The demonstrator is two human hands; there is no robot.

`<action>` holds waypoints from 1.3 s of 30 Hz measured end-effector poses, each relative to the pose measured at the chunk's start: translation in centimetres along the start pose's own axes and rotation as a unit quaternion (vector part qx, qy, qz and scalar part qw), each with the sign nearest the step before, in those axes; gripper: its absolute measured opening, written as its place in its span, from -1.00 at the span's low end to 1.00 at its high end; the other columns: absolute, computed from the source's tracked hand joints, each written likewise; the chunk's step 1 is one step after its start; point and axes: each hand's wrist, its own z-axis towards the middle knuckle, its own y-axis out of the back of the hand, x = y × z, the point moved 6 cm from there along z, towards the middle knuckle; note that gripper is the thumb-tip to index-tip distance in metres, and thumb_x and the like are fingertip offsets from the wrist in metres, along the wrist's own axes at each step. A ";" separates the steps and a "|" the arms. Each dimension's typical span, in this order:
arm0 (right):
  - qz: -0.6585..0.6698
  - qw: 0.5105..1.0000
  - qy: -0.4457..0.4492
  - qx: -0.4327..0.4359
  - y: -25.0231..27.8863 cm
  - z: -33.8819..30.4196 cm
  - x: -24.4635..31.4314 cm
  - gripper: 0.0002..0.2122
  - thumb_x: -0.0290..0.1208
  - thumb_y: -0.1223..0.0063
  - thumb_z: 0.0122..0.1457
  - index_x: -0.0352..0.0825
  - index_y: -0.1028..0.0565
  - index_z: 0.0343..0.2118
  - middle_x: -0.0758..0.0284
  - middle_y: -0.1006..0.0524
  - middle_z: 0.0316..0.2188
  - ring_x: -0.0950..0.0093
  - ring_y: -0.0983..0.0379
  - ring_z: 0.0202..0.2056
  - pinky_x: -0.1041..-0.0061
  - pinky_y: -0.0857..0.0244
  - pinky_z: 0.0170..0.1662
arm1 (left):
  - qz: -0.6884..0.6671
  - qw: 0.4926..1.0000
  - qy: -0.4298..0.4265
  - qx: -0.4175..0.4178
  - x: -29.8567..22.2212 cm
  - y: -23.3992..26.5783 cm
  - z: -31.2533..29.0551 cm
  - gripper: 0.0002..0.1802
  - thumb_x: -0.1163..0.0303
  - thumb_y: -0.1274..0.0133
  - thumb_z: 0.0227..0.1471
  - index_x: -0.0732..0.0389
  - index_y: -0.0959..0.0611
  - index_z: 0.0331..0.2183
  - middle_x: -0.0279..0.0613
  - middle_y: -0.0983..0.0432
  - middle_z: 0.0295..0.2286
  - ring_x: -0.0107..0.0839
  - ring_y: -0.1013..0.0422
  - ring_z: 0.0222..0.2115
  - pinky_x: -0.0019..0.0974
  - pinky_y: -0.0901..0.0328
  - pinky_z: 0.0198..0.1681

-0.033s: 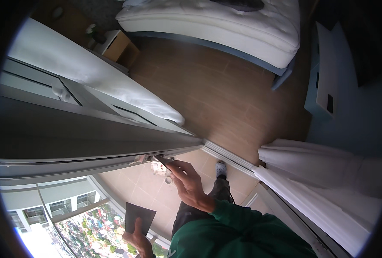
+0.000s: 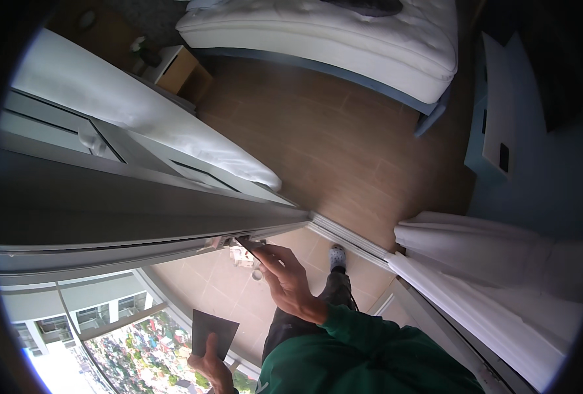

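Note:
At the lower left, my left hand (image 2: 207, 369) is closed on a dark grey, flat four-sided sheet (image 2: 213, 332), with the thumb lying across its face. My right hand (image 2: 290, 282) reaches up from a green sleeve and pinches a small, thin dark blade-like piece (image 2: 248, 245). That piece's tip meets the edge of a grey door frame (image 2: 167, 244), beside a pale, rough spot (image 2: 214, 243) on it. What exactly either held piece is, I cannot tell. Below the frame, a small round cup-like thing (image 2: 257, 274) and a printed packet (image 2: 241, 257) sit on the tiles.
A sliding-door track (image 2: 350, 241) crosses the floor by my shoe (image 2: 337, 259). White curtains hang at left (image 2: 134, 105) and right (image 2: 475, 289). Inside the room stand a bed (image 2: 331, 43), a nightstand (image 2: 180, 71) and a low cabinet (image 2: 498, 125). A balcony railing (image 2: 75, 325) is at lower left.

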 end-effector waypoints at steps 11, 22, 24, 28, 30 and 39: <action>-0.015 1.000 0.008 -0.009 -1.0 0.3 -1.4 -0.63 -0.67 0.01 0.19 -0.26 -0.48 0.06 0.20 -0.44 -0.09 0.33 -0.48 -0.15 0.47 -0.41 -0.17 | -0.017 1.000 0.001 -0.004 0.5 0.1 0.3 -0.71 0.46 -0.21 -0.03 0.49 -0.65 -0.27 -0.15 -0.60 -0.42 -0.43 -0.49 -0.47 -0.41 -0.37 -0.35; -0.026 0.998 0.028 0.048 -1.0 1.5 -1.1 -0.53 -0.76 -0.05 0.06 -0.24 -0.47 0.07 0.20 -0.47 -0.13 0.29 -0.43 -0.21 0.40 -0.35 -0.14 | -0.010 0.999 0.020 -0.027 1.2 0.3 0.4 -0.72 0.46 -0.25 -0.05 0.52 -0.62 -0.35 -0.09 -0.58 -0.43 -0.41 -0.46 -0.47 -0.37 -0.37 -0.32; -0.021 0.998 0.036 0.053 -0.8 1.7 -1.5 -0.52 -0.76 -0.05 0.05 -0.22 -0.48 0.06 0.21 -0.48 -0.15 0.27 -0.43 -0.20 0.37 -0.33 -0.13 | -0.015 0.999 0.023 -0.028 1.1 0.1 0.2 -0.70 0.46 -0.25 -0.04 0.53 -0.61 -0.33 -0.08 -0.57 -0.41 -0.41 -0.47 -0.46 -0.37 -0.38 -0.31; -0.014 0.995 0.056 0.078 0.2 1.6 -1.2 -0.57 -0.74 -0.06 0.07 -0.22 -0.51 0.02 0.23 -0.51 -0.18 0.24 -0.42 -0.18 0.35 -0.32 -0.11 | -0.028 0.999 0.015 0.000 0.6 -0.9 0.4 -0.67 0.46 -0.20 -0.03 0.55 -0.62 -0.26 -0.08 -0.58 -0.40 -0.40 -0.47 -0.43 -0.37 -0.36 -0.32; -0.023 0.995 0.062 0.078 0.8 1.0 -1.0 -0.59 -0.71 -0.08 0.08 -0.22 -0.52 0.00 0.24 -0.51 -0.17 0.26 -0.43 -0.19 0.35 -0.33 -0.13 | -0.045 0.999 0.014 0.014 -0.3 -1.8 0.6 -0.67 0.45 -0.17 -0.01 0.56 -0.63 -0.25 -0.09 -0.58 -0.40 -0.40 -0.46 -0.42 -0.38 -0.35 -0.33; 0.173 0.971 -0.109 0.122 2.4 -2.4 3.7 -0.73 -0.58 0.05 0.27 -0.34 -0.48 0.02 0.23 -0.50 -0.16 0.41 -0.43 -0.14 0.45 -0.31 -0.07 | -0.029 0.989 0.021 0.145 -3.3 -4.9 1.0 -0.66 0.43 -0.06 0.11 0.50 -0.56 -0.14 -0.09 -0.55 -0.23 -0.39 -0.47 -0.24 -0.36 -0.33 -0.13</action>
